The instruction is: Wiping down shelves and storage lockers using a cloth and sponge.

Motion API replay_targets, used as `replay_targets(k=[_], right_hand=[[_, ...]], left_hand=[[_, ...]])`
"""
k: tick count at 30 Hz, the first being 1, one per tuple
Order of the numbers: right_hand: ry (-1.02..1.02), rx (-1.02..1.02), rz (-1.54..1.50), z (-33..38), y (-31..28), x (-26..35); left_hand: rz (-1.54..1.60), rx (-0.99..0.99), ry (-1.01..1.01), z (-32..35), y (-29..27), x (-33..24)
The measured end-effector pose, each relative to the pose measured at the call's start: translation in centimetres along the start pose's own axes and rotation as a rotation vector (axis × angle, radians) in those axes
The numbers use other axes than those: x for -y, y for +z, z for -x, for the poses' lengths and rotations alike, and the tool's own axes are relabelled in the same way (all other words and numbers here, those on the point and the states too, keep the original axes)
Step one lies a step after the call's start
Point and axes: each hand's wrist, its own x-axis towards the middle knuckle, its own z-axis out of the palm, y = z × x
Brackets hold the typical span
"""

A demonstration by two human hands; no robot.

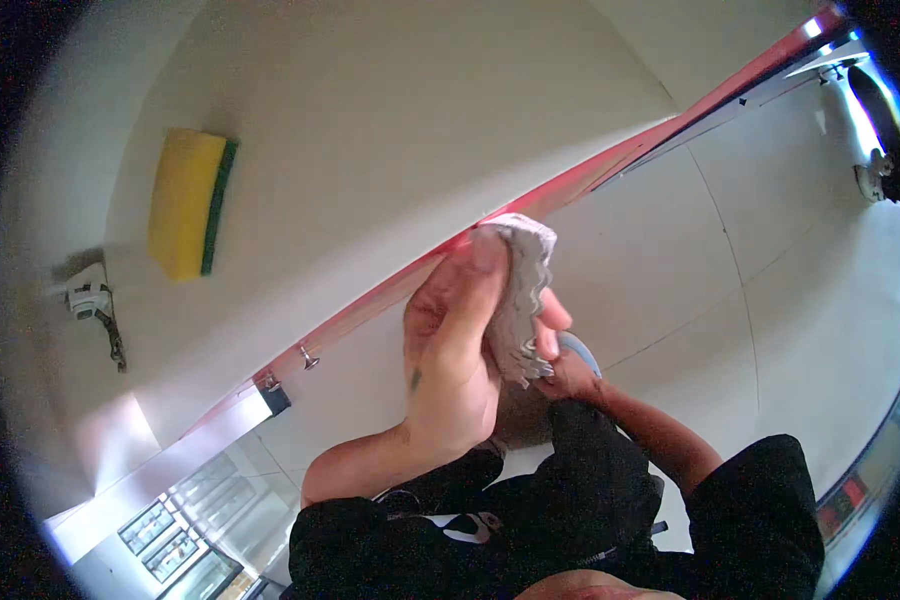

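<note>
Grey cloth [522,290] was held bunched in L hand [450,350], fingers wrapped round it, just beside red counter edge [570,185]. R hand [568,375] was mostly hidden behind cloth; grip couldn't be told, poss. touching cloth's lower end. Yellow-green sponge [190,203] lay on counter [390,130], well apart.

Prob. a shop/eatery: white counter [390,120] w/ sponge [188,203], tiled floor [670,250], glass display cases [185,525].

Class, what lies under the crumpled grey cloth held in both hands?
Under the crumpled grey cloth: left hand, right hand, a pale blue object, mostly covered; its kind is unclear.
</note>
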Motion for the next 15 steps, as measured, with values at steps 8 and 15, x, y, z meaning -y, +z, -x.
replay_targets(k=[8,15], right_hand=[[0.059,-0.097,-0.244,1.4,1.9,-1.6],[0.023,0.143,0.035,-0.1,-0.3,0.0]], left_hand=[[0.004,0.038,-0.071,-0.5,0.5,0.1],[-0.013,-0.004,0.079,0.8,-0.6,-0.2]])
